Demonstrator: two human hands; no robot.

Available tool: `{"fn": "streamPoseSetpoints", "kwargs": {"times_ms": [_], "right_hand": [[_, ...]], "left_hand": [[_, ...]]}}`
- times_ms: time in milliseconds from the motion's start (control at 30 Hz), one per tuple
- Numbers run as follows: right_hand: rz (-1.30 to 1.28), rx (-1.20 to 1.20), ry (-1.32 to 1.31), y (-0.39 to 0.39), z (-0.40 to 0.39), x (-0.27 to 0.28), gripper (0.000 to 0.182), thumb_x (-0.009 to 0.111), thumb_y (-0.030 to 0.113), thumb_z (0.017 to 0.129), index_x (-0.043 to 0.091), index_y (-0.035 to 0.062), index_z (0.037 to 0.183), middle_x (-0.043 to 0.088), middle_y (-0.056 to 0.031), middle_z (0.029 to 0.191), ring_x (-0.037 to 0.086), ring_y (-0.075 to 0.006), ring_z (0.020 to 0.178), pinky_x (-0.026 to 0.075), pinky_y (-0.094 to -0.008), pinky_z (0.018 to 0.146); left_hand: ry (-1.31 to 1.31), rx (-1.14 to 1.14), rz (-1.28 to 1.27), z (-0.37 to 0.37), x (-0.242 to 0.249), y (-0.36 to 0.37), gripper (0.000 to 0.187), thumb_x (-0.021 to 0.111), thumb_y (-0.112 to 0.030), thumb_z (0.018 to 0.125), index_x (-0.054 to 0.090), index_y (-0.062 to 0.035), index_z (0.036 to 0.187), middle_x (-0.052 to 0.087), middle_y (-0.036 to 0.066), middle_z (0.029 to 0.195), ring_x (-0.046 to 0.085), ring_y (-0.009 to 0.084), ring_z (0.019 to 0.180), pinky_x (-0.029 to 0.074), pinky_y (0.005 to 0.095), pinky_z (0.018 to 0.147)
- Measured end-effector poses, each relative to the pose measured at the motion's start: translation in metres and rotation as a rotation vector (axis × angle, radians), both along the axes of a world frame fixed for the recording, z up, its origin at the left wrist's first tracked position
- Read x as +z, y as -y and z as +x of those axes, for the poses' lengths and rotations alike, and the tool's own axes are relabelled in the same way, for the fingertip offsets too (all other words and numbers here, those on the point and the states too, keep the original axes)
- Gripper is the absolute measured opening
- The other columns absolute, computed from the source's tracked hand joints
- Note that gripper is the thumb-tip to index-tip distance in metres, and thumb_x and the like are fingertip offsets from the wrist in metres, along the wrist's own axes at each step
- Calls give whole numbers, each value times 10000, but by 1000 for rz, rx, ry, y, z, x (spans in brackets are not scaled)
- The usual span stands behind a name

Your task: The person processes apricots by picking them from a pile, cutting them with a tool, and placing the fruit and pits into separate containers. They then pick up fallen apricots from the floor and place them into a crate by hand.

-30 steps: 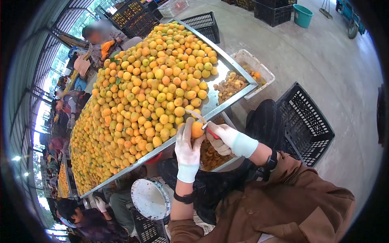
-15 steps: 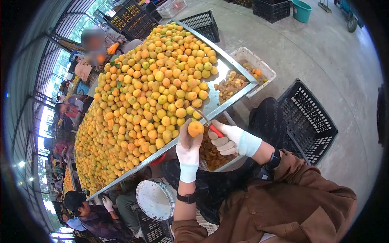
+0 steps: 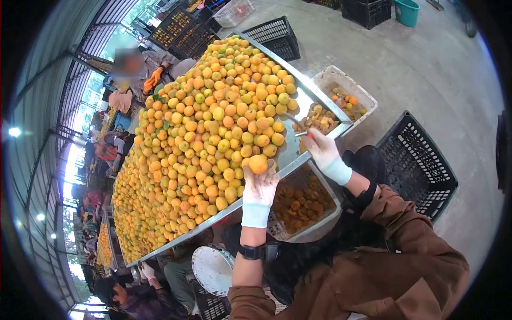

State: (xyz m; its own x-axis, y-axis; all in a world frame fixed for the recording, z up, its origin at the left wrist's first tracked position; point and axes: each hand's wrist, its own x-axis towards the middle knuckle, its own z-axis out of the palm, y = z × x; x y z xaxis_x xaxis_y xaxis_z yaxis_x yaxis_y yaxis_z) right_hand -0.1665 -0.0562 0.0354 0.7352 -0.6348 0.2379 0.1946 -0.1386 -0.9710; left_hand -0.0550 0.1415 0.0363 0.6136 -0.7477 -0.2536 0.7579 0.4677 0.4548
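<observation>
Two gloved hands: left hand (image 3: 260,188) grips an apricot (image 3: 258,164), right hand (image 3: 321,148) a knife (image 3: 296,124).

- A long metal table (image 3: 314,90) carries a heap of yellow and orange apricots (image 3: 213,133).
- A white tub (image 3: 333,77) just beyond the table's corner holds a few orange fruits.
- A metal tray (image 3: 333,213) under the table's edge holds halved fruit.
- Black plastic crates (image 3: 421,165) stand on the concrete floor (image 3: 426,69).
- A teal bucket (image 3: 408,12) stands far off.
- A round white dish (image 3: 212,269) sits lower down.
- Other people (image 3: 133,64) sit along the table's far side.
</observation>
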Motion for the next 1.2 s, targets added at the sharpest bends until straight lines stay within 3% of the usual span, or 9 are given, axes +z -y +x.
{"fn": "streamPoseSetpoints", "kwargs": {"times_ms": [67, 100, 133, 233, 333, 467, 800, 867, 1200], "right_hand": [[-140, 26, 9, 0, 6, -14, 178, 541, 186, 920, 500, 13, 922, 508, -173, 725, 521, -282, 640, 436, -343, 624], [-101, 85, -105, 0, 7, -16, 151, 554, 156, 898, 496, 19, 921, 518, -200, 739, 545, -353, 683, 444, -355, 633], [-88, 81, -103, 0, 8, -17, 151, 554, 156, 898, 496, 19, 921, 518, -200, 739, 545, -353, 683, 444, -355, 633], [-138, 175, 7, 0, 16, -24, 173, 571, 189, 903, 502, 33, 933, 536, -212, 743, 589, -372, 731, 453, -360, 631], [-107, 243, -123, 7, 10, -13, 174, 586, 171, 870, 534, 36, 968, 538, -191, 744, 571, -369, 711, 449, -360, 628], [-149, 312, -140, 11, 4, -17, 202, 601, 204, 875, 484, 40, 865, 499, -183, 686, 543, -374, 666, 432, -359, 591], [-215, 280, -113, 11, -9, -17, 258, 618, 231, 877, 450, 49, 803, 472, -180, 643, 515, -382, 625, 410, -382, 559], [-260, 326, -150, 12, -10, -14, 283, 557, 315, 919, 454, 58, 860, 518, -197, 682, 562, -413, 699, 429, -426, 565], [-335, 250, -206, -1, -12, -14, 293, 544, 341, 920, 458, 64, 876, 555, -186, 708, 591, -389, 714, 459, -442, 577]], "left_hand": [[78, 74, 99, 8, -8, 9, 545, 571, -432, 902, 467, -22, 1246, 598, 174, 1133, 621, 241, 916, 532, 379, 812], [160, 107, 154, 9, -6, 14, 500, 630, -318, 894, 454, -18, 1254, 580, 154, 1157, 617, 236, 934, 531, 359, 819], [162, 102, 166, 9, -5, 20, 500, 630, -318, 894, 454, -18, 1254, 580, 154, 1157, 617, 236, 934, 531, 359, 819], [470, 268, 413, 2, 10, 37, 418, 655, -106, 872, 470, -4, 1232, 558, 104, 1158, 595, 224, 1005, 524, 354, 854], [756, 301, 553, 2, 17, 52, 432, 685, -81, 837, 490, 5, 1213, 557, 99, 1150, 585, 206, 1009, 518, 342, 862], [916, 316, 630, 4, 19, 62, 476, 721, 4, 753, 504, 9, 1177, 570, 93, 1124, 576, 189, 1017, 490, 314, 879], [1034, 322, 678, -15, 40, 75, 506, 712, 43, 722, 481, 7, 1170, 586, 110, 1086, 598, 179, 983, 490, 293, 847], [1042, 313, 714, -18, 45, 74, 509, 716, 47, 714, 479, 13, 1163, 589, 114, 1060, 604, 176, 958, 496, 294, 835], [1305, 459, 778, -16, 38, 65, 520, 787, -12, 680, 519, 12, 1125, 534, 95, 1096, 596, 186, 942, 500, 296, 819]]}}
